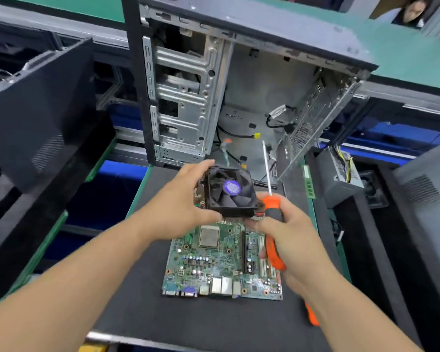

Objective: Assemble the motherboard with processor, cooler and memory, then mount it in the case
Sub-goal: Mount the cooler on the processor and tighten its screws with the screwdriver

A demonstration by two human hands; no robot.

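Note:
A green motherboard (214, 270) lies flat on the black mat, its square silver processor (209, 237) seated in the socket. Above the board's far end I hold a black cooler (229, 191) with a fan and a purple hub sticker. My left hand (178, 214) grips its left side. My right hand (287, 235) holds an orange-and-black screwdriver (273, 219) whose shaft points up and away, while its fingertips reach toward the cooler's near right corner. The open metal case (239, 97) stands behind. A green memory stick (308, 181) lies on the mat's right edge.
The black mat (142, 288) sits on a green-edged tray. A black case side panel (41, 118) leans at left. A power supply (338, 179) with loose cables rests at right. Another orange tool handle (313, 317) shows under my right forearm. Cables hang inside the case.

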